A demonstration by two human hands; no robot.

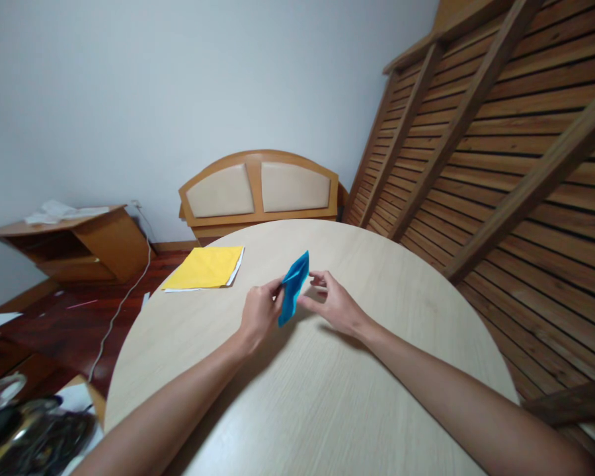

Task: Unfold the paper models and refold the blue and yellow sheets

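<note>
A folded blue paper (293, 287) stands up on edge above the round light-wood table (302, 396), near its middle. My left hand (259, 314) pinches the paper's left side between thumb and fingers. My right hand (331, 303) is at the paper's right side, thumb and fingertips touching it. Both forearms reach in from the near edge.
A stack of yellow paper (205, 268) with white sheets under it lies at the table's far left edge. Beyond stand a wooden headboard (259, 192), a low wooden shelf (74, 244) and a slatted wooden frame (500, 165) leaning on the right. A white cable (121, 304) crosses the floor.
</note>
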